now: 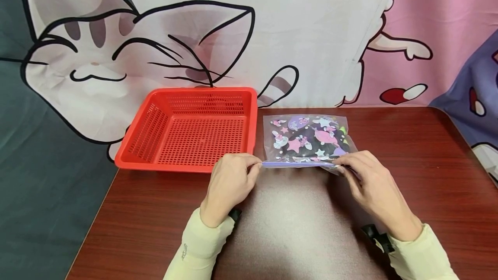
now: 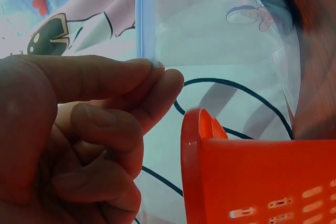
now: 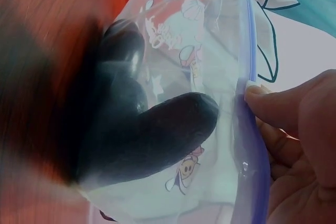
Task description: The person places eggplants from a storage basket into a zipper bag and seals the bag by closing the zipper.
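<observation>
A clear zip bag (image 1: 285,152) printed with stars and cartoon figures lies on the table, its purple zip strip (image 1: 292,164) along the near edge. My left hand (image 1: 231,180) pinches the left end of that strip between thumb and index finger. Toward the strip's right end, my right hand (image 1: 375,189) pinches it with thumb and fingers. Inside the bag are dark, rounded, elongated things (image 3: 168,135), seen through the plastic in the right wrist view; their kind cannot be told. In the left wrist view the strip (image 2: 147,19) runs upward from my fingertips.
Left of the bag stands a red plastic basket (image 1: 165,167) with perforated walls, close to my left hand. The brown wooden table (image 1: 155,219) ends at the back against a cartoon-printed cloth (image 1: 319,33).
</observation>
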### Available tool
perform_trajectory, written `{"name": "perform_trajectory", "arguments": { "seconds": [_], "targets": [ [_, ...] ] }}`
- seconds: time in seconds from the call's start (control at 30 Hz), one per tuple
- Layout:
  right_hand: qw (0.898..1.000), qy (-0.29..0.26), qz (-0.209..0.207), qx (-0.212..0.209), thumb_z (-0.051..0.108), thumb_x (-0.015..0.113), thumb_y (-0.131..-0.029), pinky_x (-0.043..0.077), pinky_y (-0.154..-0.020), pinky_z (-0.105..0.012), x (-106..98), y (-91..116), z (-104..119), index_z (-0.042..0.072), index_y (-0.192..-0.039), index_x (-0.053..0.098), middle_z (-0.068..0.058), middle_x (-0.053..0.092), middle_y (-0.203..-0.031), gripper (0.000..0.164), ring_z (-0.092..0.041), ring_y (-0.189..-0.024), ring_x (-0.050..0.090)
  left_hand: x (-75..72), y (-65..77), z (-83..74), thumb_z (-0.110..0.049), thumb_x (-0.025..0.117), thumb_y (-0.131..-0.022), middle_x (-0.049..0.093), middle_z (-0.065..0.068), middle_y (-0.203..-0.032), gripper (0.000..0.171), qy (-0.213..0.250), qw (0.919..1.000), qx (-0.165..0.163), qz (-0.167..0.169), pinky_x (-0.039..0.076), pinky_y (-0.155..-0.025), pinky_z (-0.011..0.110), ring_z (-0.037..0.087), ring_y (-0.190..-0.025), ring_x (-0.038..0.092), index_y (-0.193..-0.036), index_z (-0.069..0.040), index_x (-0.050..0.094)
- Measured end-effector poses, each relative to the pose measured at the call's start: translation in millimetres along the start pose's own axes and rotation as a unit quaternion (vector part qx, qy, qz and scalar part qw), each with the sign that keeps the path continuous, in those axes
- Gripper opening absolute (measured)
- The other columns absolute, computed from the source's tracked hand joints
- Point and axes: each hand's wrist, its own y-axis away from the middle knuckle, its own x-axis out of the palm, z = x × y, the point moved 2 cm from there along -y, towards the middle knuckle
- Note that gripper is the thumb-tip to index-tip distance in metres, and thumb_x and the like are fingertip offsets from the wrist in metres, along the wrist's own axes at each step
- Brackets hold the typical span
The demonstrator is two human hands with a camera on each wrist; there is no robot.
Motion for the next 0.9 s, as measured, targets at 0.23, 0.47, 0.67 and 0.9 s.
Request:
{"name": "perform_trajectory", "arguments": {
  "seconds": [0.23,0.47,0.67,0.9],
  "targets": [
    [1.0,0.002,-0.002,0.005,-0.005,0.076,-0.077,0.035,-0.089,-0.016,-1.7,0.5,-1.5,0.01,-0.103,0.071,-0.001,0.066,-0.1,0.03,-0.017,-0.097,0.057,-0.9,-0.4,1.4,-0.013,0.07,-0.089,0.074,-0.01,-0.086,0.013,-0.004,1.0,0.0,0.001,0.051,-0.054,0.028,0.005,-0.068,0.066,-0.081,-0.02,0.079],
    [1.0,0.005,-0.002,0.01,-0.006,0.076,-0.077,0.035,-0.089,-0.017,-2.7,0.8,-2.1,0.011,-0.102,0.071,-0.001,0.066,-0.1,0.031,-0.016,-0.097,0.057,-1.3,0.0,3.6,-0.013,0.07,-0.088,0.076,-0.008,-0.09,0.013,-0.007,1.0,-0.002,0.001,0.053,-0.057,0.029,0.007,-0.073,0.069,-0.083,-0.018,0.08],
    [1.0,0.008,0.003,0.009,-0.006,0.075,-0.077,0.036,-0.088,-0.017,-3.7,0.7,-3.6,0.011,-0.101,0.07,0.0,0.065,-0.098,0.03,-0.016,-0.096,0.056,-2.2,-0.4,5.0,-0.013,0.07,-0.089,0.076,-0.008,-0.092,0.013,-0.01,0.9999,-0.011,0.002,0.053,-0.055,0.031,0.008,-0.074,0.07,-0.084,-0.019,0.081],
    [1.0,0.016,0.006,0.015,-0.005,0.076,-0.078,0.037,-0.084,-0.021,-4.8,1.3,-4.7,0.01,-0.101,0.07,0.0,0.065,-0.097,0.028,-0.016,-0.095,0.056,-2.0,-0.8,5.9,-0.014,0.071,-0.089,0.076,-0.007,-0.093,0.012,-0.009,0.9999,-0.014,0.005,0.054,-0.055,0.032,0.01,-0.076,0.071,-0.085,-0.018,0.081]
  ]
}}
